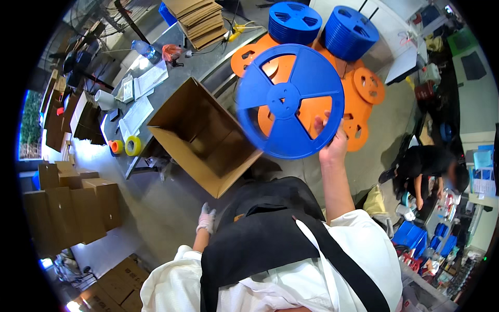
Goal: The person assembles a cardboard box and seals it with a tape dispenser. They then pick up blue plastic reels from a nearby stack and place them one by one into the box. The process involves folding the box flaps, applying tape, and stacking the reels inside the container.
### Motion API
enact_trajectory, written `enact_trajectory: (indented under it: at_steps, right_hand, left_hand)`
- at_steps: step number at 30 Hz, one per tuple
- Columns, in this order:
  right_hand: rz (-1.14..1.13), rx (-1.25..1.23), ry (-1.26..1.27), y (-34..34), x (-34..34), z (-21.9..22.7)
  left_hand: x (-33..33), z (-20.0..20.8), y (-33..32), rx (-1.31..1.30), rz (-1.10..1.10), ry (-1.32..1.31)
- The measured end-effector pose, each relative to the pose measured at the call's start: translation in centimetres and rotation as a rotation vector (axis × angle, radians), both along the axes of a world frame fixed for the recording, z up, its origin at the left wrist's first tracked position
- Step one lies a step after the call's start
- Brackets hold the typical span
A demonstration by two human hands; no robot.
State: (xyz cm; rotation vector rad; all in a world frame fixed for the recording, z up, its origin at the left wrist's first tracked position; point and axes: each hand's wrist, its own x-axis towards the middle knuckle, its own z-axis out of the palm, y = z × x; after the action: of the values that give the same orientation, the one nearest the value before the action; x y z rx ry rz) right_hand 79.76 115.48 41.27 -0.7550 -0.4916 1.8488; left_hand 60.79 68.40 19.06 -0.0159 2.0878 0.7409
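Observation:
My right hand is closed on the rim of a round blue plastic reel, with fingertips showing through one of its cut-outs. The reel is held up flat-side towards me, over some orange reels. My left hand, in a whitish glove with bare fingertips, hangs low beside my black apron. Its fingers are loosely stretched and nothing shows in them. Between the hands and the table stands an open cardboard box; the part of its inside that shows holds nothing visible.
Two stacks of blue reels stand behind the orange ones. The grey table carries flattened cardboard, papers, tape rolls and a bottle. Cartons stand at the left. A person bends over at the right.

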Motion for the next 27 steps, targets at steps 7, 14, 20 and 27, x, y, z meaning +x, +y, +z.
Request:
enact_trajectory:
  at_steps: [7, 14, 20, 27]
  right_hand:
    - [0.182, -0.127, 0.16, -0.9, 0.2, 2.8]
    - [0.2, -0.214, 0.001, -1.2, -4.1, 5.4]
    - [0.215, -0.257, -0.068, -1.7, -7.5, 3.5]
    - [0.332, -0.33, -0.235, -3.0, -11.4, 3.1]
  left_hand:
    - [-2.8, 2.8, 3.0, -0.12, -0.125, -0.032]
    - [-12.4, -1.8, 5.7, 0.232, 0.079, 0.226]
    - [-18.5, 9.8, 16.7, 0.278, 0.054, 0.672]
    - [-16.8, 23.8, 32.5, 0.169, -0.69, 0.925]
